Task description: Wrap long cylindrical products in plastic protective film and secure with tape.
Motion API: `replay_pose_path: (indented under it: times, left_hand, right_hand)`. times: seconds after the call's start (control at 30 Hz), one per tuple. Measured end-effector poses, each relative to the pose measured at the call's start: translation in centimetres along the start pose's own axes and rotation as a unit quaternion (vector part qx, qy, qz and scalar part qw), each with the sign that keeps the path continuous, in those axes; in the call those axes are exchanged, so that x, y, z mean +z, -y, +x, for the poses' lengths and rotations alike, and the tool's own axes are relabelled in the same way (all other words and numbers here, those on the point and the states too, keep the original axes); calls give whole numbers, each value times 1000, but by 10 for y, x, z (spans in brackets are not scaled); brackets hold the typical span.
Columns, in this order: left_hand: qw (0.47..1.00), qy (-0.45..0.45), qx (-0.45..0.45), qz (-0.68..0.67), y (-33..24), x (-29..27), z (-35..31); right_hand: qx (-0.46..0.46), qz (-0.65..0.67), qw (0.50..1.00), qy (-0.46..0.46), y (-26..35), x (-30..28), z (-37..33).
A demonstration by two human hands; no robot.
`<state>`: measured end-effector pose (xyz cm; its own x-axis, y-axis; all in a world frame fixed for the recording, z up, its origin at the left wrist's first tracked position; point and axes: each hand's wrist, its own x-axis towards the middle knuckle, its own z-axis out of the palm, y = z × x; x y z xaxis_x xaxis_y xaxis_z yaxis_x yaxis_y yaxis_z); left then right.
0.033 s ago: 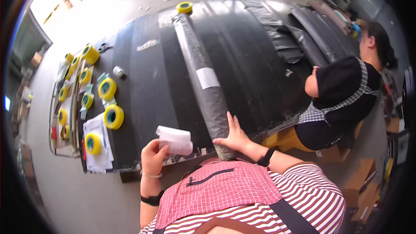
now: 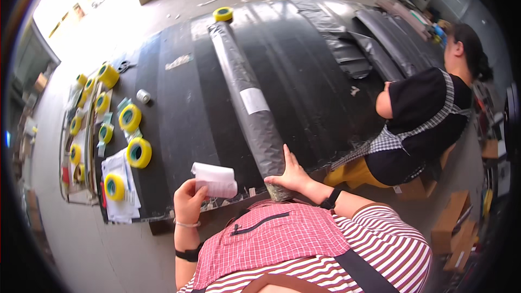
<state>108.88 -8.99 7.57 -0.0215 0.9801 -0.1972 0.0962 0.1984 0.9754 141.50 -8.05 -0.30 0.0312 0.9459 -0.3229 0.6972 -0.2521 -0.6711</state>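
A long roll wrapped in dark grey plastic (image 2: 245,78) lies across the black table, from near its far edge to its near edge. A white label (image 2: 254,101) is stuck on its middle. My right hand (image 2: 293,175) lies on the roll's near end, thumb and fingers spread over the wrap. To the left of the roll, my left hand (image 2: 189,202) pinches a curled white paper slip (image 2: 215,179) above the table's near edge. Faint print shows on the slip.
Several yellow tape rolls (image 2: 139,153) and paper sheets (image 2: 126,176) lie at the table's left. Another yellow tape roll (image 2: 223,14) stands past the roll's far end. At the right, a co-worker (image 2: 415,114) in a checked apron leans by more dark wrapped rolls (image 2: 388,40). Cardboard boxes (image 2: 451,222) stand lower right.
The whole view has shifted slightly, so the table's things sit a little further left. Both hands keep their hold and place on the slip and the roll.
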Motion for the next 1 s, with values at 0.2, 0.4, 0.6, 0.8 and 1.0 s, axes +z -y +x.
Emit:
replay_pose_path:
  times: [0.2,0.4,0.6,0.8,1.0]
  left_hand:
    - [997,67,17,-46,13,-14,3]
    - [984,150,20,-98,8,8,15]
    - [958,254,63,-119,-3,50,0]
    - [933,334,61,-122,3,113,-63]
    - [890,450,35,-57,-1,241,-182]
  right_hand:
    - [93,46,994,-18,2,-2,-8]
    - [46,14,999,-18,-6,6,-3]
    - [-48,30,978,-203,-13,-27,-93]
    - [-15,202,968,-151,-72,-44,-206]
    - [17,263,938,-226,-162,-73,-399]
